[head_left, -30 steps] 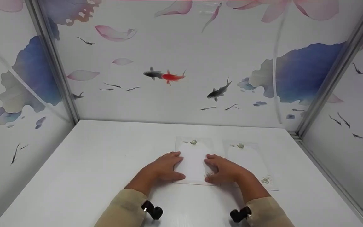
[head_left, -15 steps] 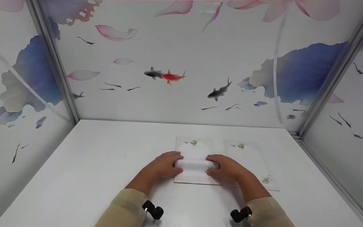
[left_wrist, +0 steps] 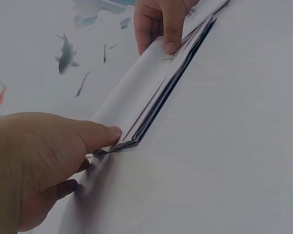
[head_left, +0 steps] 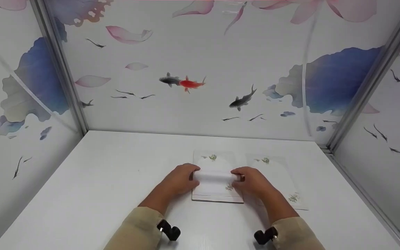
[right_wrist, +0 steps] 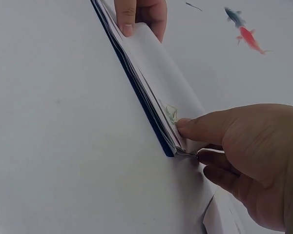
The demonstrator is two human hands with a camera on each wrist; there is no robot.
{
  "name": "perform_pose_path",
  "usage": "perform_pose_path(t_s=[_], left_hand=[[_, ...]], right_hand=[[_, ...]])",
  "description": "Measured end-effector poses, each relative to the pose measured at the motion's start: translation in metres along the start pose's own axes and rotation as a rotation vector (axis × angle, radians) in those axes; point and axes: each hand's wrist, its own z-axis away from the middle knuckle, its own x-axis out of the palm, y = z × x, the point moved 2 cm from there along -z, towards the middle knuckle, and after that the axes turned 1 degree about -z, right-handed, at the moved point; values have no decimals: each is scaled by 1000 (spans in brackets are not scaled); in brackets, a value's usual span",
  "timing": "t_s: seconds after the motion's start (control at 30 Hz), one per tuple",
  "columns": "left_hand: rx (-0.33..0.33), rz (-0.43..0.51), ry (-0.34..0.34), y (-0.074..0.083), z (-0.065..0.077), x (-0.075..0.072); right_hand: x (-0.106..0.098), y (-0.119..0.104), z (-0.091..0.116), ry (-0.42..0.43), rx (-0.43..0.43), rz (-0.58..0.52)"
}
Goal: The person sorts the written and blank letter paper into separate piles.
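Note:
A white sheet of paper (head_left: 214, 186) with a small printed plant lies uppermost on a thin stack of sheets (left_wrist: 145, 121); its middle bulges up in a curve. My left hand (head_left: 180, 179) pinches the bulged sheet at its left edge, thumb on the near side. At the opposite edge my right hand (head_left: 254, 180) pinches the same sheet, its thumb beside the plant print. In the right wrist view, the stack's near edge shows several layers above a dark blue bottom layer (right_wrist: 145, 105). The fingers behind the bulge are partly hidden.
Right of the stack lies a second white paper (head_left: 273, 177) with similar plant prints, partly behind my right forearm. Both papers rest on a white table (head_left: 116, 180). Printed white panels (head_left: 200, 114) with metal posts (head_left: 59, 66) enclose the table's back and sides.
The uppermost sheet lay flat between my hands a second ago; its middle has since bulged upward. Both hands have shifted slightly away from me and grip its sides.

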Motion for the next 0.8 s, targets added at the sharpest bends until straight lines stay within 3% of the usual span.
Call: perform_pose_path(t_s=[0.13, 0.43, 0.67, 0.8], left_hand=[[-33, 5, 24, 0, -2, 0], [-16, -22, 71, 4, -2, -2], [-89, 115, 87, 7, -1, -2], [-104, 124, 92, 7, -3, -1]], right_hand=[[-1, 0, -1, 17, 5, -23], [-2, -2, -4, 46, -14, -17], [-4, -4, -5, 50, 58, -50], [-3, -5, -5, 59, 92, -71]])
